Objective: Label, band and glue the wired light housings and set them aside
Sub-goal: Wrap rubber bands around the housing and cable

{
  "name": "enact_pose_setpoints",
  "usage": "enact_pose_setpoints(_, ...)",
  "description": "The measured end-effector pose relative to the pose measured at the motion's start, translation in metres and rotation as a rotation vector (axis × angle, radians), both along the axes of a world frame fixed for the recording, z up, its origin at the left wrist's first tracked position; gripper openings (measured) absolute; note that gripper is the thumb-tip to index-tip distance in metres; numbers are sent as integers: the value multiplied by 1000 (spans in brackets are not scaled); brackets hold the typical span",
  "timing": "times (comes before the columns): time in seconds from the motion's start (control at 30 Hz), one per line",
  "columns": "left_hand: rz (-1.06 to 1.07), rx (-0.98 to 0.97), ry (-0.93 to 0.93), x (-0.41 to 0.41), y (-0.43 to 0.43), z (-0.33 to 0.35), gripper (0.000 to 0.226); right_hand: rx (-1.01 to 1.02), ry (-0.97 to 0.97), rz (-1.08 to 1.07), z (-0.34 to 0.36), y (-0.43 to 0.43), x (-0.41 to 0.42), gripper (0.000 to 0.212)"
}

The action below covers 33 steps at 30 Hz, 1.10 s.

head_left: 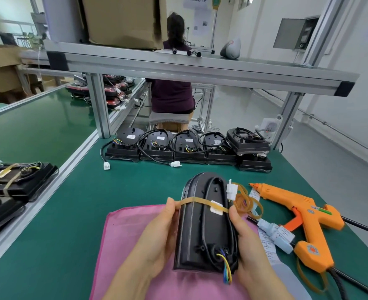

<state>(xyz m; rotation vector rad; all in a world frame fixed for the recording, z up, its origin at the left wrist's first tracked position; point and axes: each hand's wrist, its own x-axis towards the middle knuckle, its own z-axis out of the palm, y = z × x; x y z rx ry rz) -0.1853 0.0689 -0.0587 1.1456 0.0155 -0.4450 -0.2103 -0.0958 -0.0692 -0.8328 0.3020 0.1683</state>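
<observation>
The light housing is being held just above the pink cloth, back side up, with its black cable looping over it and coloured wires sticking out at the end nearest the person. The left hand is gripping the housing's left edge, its thumb pinching a tan rubber band that is stretching across the housing's far half and over a white label. The right hand is gripping the right edge, its thumb pressing on the band's other end. A white connector is standing up beside the housing's far right corner.

The cloth is lying on the green table. Just right of the cloth, loose bands are piling up, a small glue bottle is lying on paper slips, and beyond those an orange glue gun is resting. Well beyond the cloth, a row of housings is sitting along the table's far edge. Far left of the cloth, a banded housing is lying on the conveyor.
</observation>
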Motion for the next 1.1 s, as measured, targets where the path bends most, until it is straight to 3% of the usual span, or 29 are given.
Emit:
enact_pose_setpoints(0.33,70,-150,-70,2,-4,-7,54,219,94,122,8,2,-8,62)
enact_pose_setpoints(0.5,86,-145,-157,2,7,-19,47,76,48,54,7,1,-5,51)
enact_pose_setpoints(0.57,117,-50,-215,4,13,-17,28,5,34,25,6,1,-4,47)
enact_pose_setpoints(0.73,256,314,-497,13,25,-4,13,-247,-48,-32,3,-1,-2,53)
enact_pose_setpoints(0.9,227,680,-729,10,16,9,24,-422,-99,-78,2,3,-3,48)
enact_pose_setpoints(1.1,205,886,-982,14,16,6,19,-468,-129,-98,9,1,-1,30)
